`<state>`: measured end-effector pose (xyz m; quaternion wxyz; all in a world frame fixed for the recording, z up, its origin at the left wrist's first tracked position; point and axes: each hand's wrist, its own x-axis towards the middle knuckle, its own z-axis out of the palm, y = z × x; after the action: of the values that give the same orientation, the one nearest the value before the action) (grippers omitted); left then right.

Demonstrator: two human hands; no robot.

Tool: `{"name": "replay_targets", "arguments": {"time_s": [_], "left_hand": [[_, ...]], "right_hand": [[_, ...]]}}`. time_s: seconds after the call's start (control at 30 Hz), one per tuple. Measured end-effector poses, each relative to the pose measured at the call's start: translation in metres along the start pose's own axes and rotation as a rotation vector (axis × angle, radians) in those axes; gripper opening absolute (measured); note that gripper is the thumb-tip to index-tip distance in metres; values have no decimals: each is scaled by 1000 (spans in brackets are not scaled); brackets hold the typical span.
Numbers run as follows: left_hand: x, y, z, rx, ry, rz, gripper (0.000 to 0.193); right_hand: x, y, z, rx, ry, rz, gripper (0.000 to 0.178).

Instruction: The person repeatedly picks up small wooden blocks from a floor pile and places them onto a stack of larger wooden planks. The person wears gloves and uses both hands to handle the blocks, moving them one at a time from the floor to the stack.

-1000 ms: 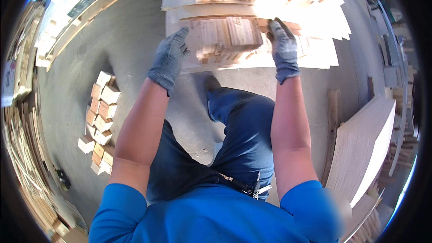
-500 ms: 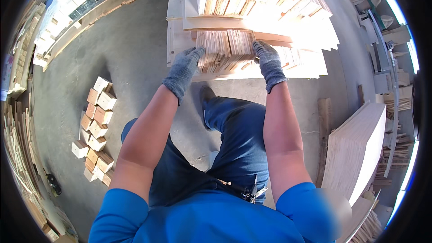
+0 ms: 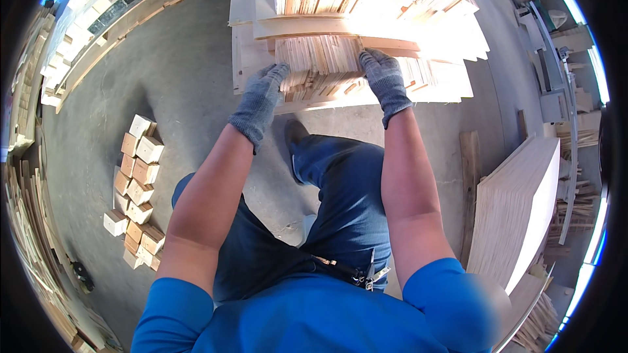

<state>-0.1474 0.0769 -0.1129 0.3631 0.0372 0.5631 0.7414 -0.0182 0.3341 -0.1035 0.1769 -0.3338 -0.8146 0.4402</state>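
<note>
Both hands wear grey knit gloves and reach forward to a row of thin wooden slats (image 3: 319, 55) standing on edge, packed face to face. My left hand (image 3: 260, 97) presses its fingers against the row's left end. At the right end, my right hand (image 3: 384, 78) has its fingers closed on the outermost slat, so the row is squeezed between the two. Another layer of slats (image 3: 327, 86) lies beneath it. Behind the row runs a long flat board (image 3: 304, 28), and beyond that rises a taller stack of slats (image 3: 320, 0).
Wooden blocks (image 3: 139, 191) lie grouped on the concrete floor at left. A pale stack of sheets (image 3: 504, 216) stands at right beside a narrow plank (image 3: 469, 189). Long strips (image 3: 33, 222) line the far left. Strong sunlight washes out the stack's right side.
The view has shifted slightly, so the stack sits a little higher and further left. Both hands stay at the row's ends. A dark gap mid-row now looks narrower.
</note>
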Motion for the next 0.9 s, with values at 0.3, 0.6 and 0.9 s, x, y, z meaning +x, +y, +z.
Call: {"name": "replay_targets", "arguments": {"time_s": [0.3,0.6,0.9], "left_hand": [[2,6,-7,139,-23,15,44],[23,-14,-18,281,-89,178,38],[-20,94,-91,227,178,317,64]], "right_hand": [[0,-12,1,-75,-28,11,35],[27,57,-20,-80,-133,-230,32],[-18,-39,-33,118,361,-49,45]]}}
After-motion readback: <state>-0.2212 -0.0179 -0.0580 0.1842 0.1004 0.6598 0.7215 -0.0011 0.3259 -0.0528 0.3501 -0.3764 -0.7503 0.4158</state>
